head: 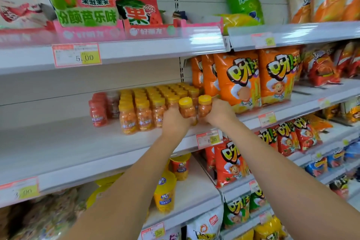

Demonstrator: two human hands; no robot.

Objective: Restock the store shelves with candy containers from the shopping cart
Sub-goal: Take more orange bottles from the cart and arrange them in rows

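Mid-left of frame, red bottles (pixel 97 112) stand beside the yellow-capped block (pixel 148 103) on the shelf (pixel 58 142). At centre, left hand (pixel 175 121) curls round a bottle (pixel 187 110), right hand (pixel 219 112) round a second bottle (pixel 204 106), both upright at the block's right end, probably to fill the row before the chip bags (pixel 235 84).

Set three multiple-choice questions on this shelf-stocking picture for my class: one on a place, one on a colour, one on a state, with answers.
1. The red-capped bottles stand where, relative to the yellow-capped rows? A right B left C above
2. Cap colour of the two held bottles? A green B blue C yellow
3. The left hand and right hand are: A gripping bottles B open C pointing
Answers: B, they sit leftward on that shelf; C, both caps are yellow; A, fingers curl round bottles.
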